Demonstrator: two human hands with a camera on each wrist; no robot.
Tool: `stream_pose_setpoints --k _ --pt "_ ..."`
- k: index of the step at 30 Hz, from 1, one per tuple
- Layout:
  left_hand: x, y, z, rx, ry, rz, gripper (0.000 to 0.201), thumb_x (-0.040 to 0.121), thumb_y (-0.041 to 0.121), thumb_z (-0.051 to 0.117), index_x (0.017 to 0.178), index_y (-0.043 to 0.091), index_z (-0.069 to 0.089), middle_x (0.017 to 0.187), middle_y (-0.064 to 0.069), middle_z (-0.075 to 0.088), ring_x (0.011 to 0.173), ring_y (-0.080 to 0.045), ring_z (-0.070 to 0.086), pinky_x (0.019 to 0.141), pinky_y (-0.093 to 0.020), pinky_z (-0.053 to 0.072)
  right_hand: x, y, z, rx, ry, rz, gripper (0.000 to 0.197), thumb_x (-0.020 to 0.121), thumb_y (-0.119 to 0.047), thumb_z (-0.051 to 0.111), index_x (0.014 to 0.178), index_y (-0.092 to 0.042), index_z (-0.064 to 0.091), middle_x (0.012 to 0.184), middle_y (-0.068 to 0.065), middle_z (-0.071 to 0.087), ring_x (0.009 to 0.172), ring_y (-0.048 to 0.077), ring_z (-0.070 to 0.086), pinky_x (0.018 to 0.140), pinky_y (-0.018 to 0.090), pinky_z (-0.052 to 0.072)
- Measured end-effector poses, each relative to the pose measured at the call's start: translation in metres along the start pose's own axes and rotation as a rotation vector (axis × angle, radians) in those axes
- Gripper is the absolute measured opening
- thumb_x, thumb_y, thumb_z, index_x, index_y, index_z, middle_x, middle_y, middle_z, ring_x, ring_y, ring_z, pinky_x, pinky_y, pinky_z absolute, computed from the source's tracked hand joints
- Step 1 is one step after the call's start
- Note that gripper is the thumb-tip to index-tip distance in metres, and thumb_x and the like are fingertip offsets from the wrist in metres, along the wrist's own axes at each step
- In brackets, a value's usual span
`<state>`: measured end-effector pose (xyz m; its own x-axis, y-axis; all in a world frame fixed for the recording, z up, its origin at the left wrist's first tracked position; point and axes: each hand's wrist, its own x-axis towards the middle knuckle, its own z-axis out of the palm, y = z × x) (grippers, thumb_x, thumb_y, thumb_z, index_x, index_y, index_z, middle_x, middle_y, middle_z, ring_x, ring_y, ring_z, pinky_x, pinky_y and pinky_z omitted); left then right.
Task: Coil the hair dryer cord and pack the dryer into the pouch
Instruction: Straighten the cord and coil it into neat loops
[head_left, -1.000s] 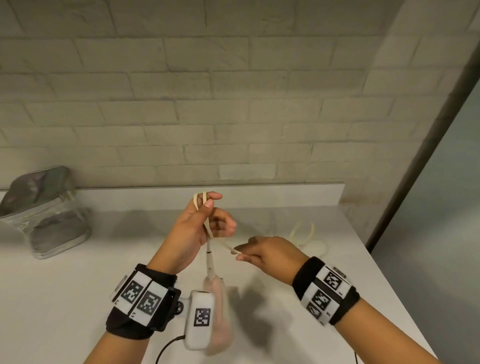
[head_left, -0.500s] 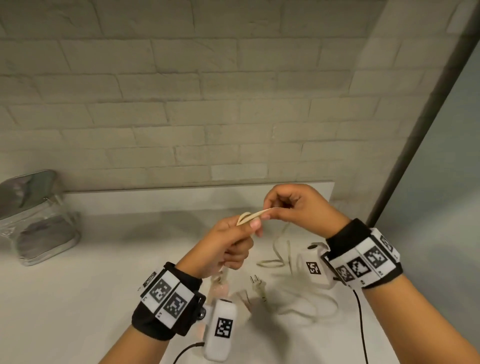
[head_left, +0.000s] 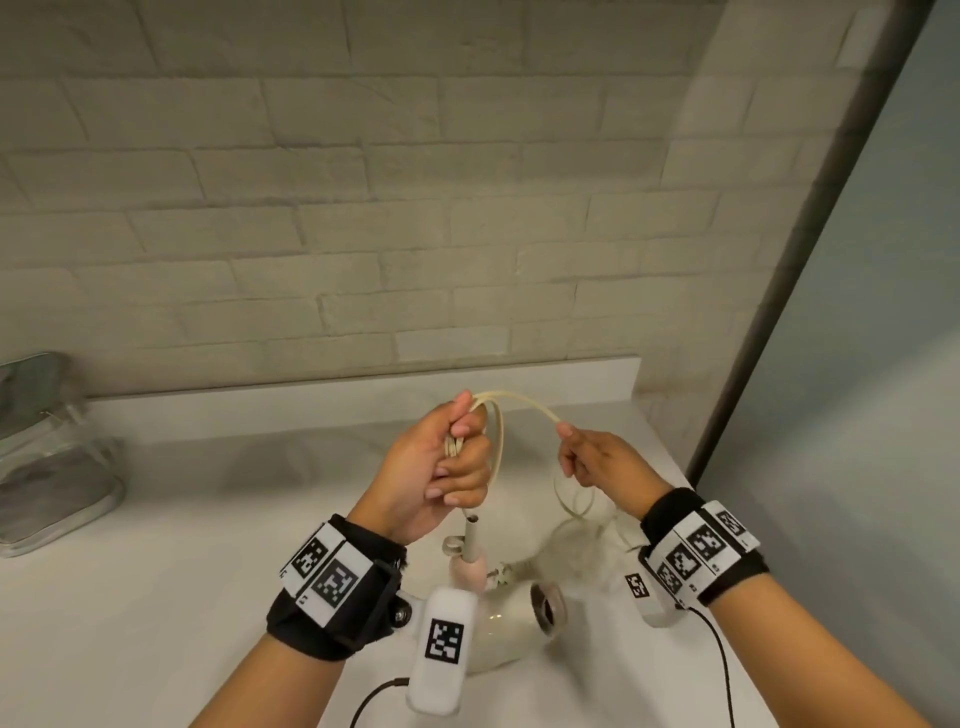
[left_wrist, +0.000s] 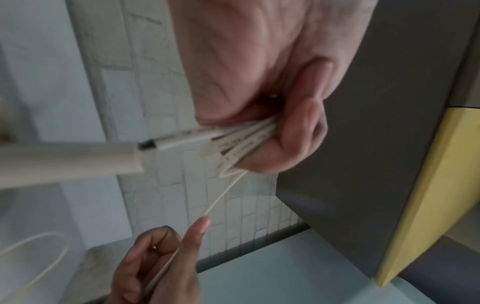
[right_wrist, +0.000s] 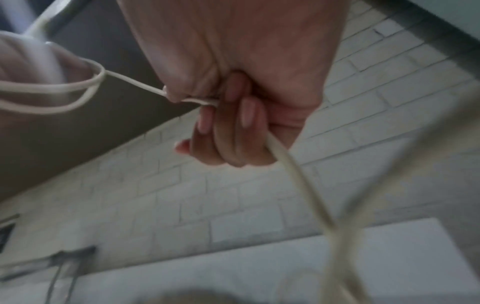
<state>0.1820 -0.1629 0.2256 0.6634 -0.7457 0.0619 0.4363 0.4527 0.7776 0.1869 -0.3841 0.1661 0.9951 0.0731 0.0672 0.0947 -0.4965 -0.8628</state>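
Observation:
My left hand (head_left: 447, 467) (left_wrist: 280, 115) grips a bundle of cream cord loops (left_wrist: 244, 144), held above the white counter. The cord (head_left: 519, 402) arcs from that fist over to my right hand (head_left: 587, 457) (right_wrist: 233, 107), which pinches it and lets the slack (right_wrist: 298, 170) hang down. The hair dryer (head_left: 511, 618), white with a pink handle, lies on the counter below my left hand; its cord sleeve (head_left: 471, 540) (left_wrist: 67, 160) rises toward the fist. The plug (head_left: 500, 576) lies beside the handle. The clear grey pouch (head_left: 47, 452) stands at the far left by the wall.
The white countertop (head_left: 182, 571) runs from the pouch to the right edge, backed by a pale brick wall (head_left: 363, 234). A dark post and frosted glass panel (head_left: 857, 364) close off the right side. Loose cord (head_left: 576, 506) trails on the counter under my right hand.
My right hand has dropped from beside the left fist and moved right, drawing cord out in an arc. The left hand rose slightly, with more loops in its grip.

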Motion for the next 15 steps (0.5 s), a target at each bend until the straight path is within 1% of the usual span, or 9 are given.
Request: stream_pose_setpoints --k 2,4,5,7,10,12,13,14,15 --pt "0.004 -0.001 -0.007 -0.083 -0.031 0.017 0.036 0.091 0.039 0.036 0.061 0.021 0.044 0.039 0.008 0.021 0.027 -0.005 0.015 0.030 -0.013 0.025 -0.006 0.017 -0.006 0.125 0.013 0.003 0.033 0.094 -0.033 0.042 0.068 -0.015 0.053 0.052 -0.009 0.042 0.050 0.007 0.037 0.059 0.023 0.032" --pt "0.008 0.000 -0.011 -0.126 -0.062 0.026 0.031 0.090 0.037 0.041 0.063 0.021 0.044 0.040 0.007 0.023 0.028 -0.006 0.016 0.031 -0.013 0.026 -0.014 0.027 -0.015 0.157 0.052 -0.005 0.021 0.095 -0.017 0.043 0.079 -0.012 0.057 0.057 -0.002 0.045 0.050 0.006 0.039 0.057 0.022 0.033" --pt "0.009 0.000 -0.011 -0.111 -0.060 0.028 0.031 0.089 0.037 0.042 0.063 0.021 0.044 0.038 0.007 0.027 0.027 -0.006 0.016 0.031 -0.013 0.026 -0.017 0.029 -0.018 0.146 0.072 -0.013 0.020 0.095 -0.014 0.043 0.084 -0.013 0.060 0.059 0.000 0.045 0.052 0.005 0.040 0.057 0.021 0.034" --pt "0.015 0.000 -0.007 -0.011 -0.007 0.038 0.033 0.090 0.037 0.036 0.062 0.021 0.044 0.037 0.008 0.037 0.026 -0.004 0.019 0.031 -0.014 0.028 -0.022 0.030 -0.020 0.108 0.077 -0.026 0.020 0.095 -0.011 0.042 0.091 -0.015 0.061 0.060 -0.001 0.043 0.052 0.002 0.040 0.055 0.017 0.034" --pt "0.028 -0.005 0.004 0.199 0.100 0.108 0.031 0.093 0.034 0.029 0.067 0.020 0.040 0.043 0.004 0.048 0.031 -0.008 0.040 0.040 -0.021 0.042 -0.028 0.018 -0.015 -0.128 -0.025 -0.049 0.018 0.097 -0.019 0.041 0.098 -0.018 0.058 0.065 -0.013 0.046 0.056 0.000 0.043 0.060 0.016 0.037" --pt "0.035 -0.010 0.010 0.276 0.115 0.148 0.028 0.096 0.030 0.025 0.075 0.016 0.039 0.055 -0.002 0.062 0.049 -0.018 0.062 0.055 -0.028 0.054 -0.034 0.005 -0.009 -0.235 -0.119 -0.081 0.016 0.096 -0.022 0.043 0.102 -0.017 0.057 0.080 -0.014 0.056 0.070 -0.002 0.051 0.073 0.018 0.041" --pt "0.038 -0.013 0.012 0.307 0.105 0.157 0.027 0.097 0.028 0.024 0.078 0.015 0.039 0.065 -0.006 0.069 0.064 -0.024 0.069 0.065 -0.031 0.057 -0.038 -0.003 -0.007 -0.239 -0.159 -0.098 0.015 0.094 -0.023 0.046 0.102 -0.017 0.058 0.083 -0.011 0.059 0.073 0.004 0.053 0.075 0.020 0.042" --pt "0.042 -0.016 0.014 0.351 0.099 0.158 0.025 0.098 0.027 0.024 0.081 0.015 0.039 0.076 -0.009 0.073 0.079 -0.027 0.071 0.075 -0.033 0.057 -0.043 -0.011 -0.004 -0.227 -0.192 -0.116 0.013 0.093 -0.024 0.050 0.098 -0.016 0.059 0.078 -0.005 0.060 0.070 0.010 0.052 0.072 0.021 0.041" --pt "0.044 -0.018 0.016 0.410 0.099 0.156 0.023 0.098 0.026 0.025 0.083 0.015 0.039 0.083 -0.011 0.074 0.087 -0.028 0.070 0.080 -0.031 0.056 -0.047 -0.021 -0.003 -0.199 -0.216 -0.137 0.013 0.091 -0.025 0.053 0.093 -0.014 0.060 0.073 0.003 0.058 0.066 0.016 0.049 0.068 0.022 0.040"
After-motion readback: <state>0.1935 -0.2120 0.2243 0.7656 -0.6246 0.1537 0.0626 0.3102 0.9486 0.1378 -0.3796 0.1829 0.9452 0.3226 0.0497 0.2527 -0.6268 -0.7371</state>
